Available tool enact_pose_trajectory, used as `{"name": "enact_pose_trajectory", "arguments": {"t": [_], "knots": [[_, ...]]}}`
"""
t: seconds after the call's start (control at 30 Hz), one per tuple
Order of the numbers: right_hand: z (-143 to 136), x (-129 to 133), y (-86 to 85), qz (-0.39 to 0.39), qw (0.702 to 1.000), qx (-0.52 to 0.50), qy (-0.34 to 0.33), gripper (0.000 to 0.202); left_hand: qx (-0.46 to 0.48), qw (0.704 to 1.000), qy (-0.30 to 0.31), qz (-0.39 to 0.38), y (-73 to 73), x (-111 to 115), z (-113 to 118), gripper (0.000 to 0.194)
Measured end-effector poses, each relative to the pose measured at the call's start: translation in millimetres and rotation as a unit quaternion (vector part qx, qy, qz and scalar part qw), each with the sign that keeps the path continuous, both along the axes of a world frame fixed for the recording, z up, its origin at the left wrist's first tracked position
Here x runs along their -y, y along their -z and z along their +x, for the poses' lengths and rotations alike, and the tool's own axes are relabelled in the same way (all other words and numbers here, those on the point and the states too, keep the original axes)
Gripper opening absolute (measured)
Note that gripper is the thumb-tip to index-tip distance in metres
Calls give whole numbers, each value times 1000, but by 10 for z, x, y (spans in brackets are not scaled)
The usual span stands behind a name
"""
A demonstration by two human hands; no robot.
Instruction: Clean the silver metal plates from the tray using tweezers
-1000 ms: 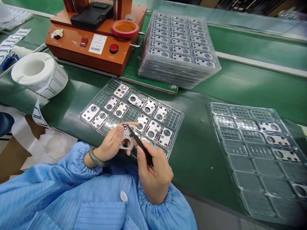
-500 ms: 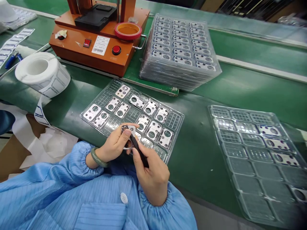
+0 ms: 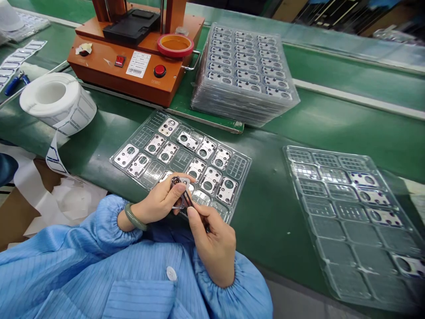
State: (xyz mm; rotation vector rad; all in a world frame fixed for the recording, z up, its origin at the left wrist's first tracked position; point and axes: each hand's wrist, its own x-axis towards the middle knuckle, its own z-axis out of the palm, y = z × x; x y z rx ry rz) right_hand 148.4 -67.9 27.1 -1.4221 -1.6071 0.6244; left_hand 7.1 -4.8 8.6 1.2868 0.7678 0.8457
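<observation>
My left hand is closed on a small metal plate with round holes, thumb on top; the fingers hide much of it. In my right hand is a pair of black tweezers, gripped between thumb and fingers. The tips reach the plate near my left thumb; whether they pinch anything there is too small to tell. Under and beyond both hands lies a clear plastic tray. Several similar silver plates with one large hole each sit in its pockets.
A second clear tray with a few plates lies at the right. Behind stand a tall stack of filled trays and an orange press bearing a red tape roll. A white label roll and blue-handled pliers are leftward.
The tweezers have turned slightly, so both their arms now show apart. My right hand has shifted a little down, while the left keeps its hold. The whole view has moved slightly.
</observation>
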Motion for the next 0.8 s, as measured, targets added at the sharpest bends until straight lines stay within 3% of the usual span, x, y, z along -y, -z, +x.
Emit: {"name": "enact_pose_trajectory", "arguments": {"t": [0.2,0.33,0.53,0.8], "knots": [[30,-12,-82,-40,999,-24,-8,12,4,1000,10,0,-16,-5,-4,46],[79,-26,-90,-115,991,-61,-11,24,3,1000,14,3,-15,-2,-10,46],[131,-41,-4,-237,953,-183,-37,37,1,1000,27,-3,8,-9,-21,46],[143,-97,77,-300,910,-277,-72,44,-16,1000,22,-16,-28,-14,-15,46]]}}
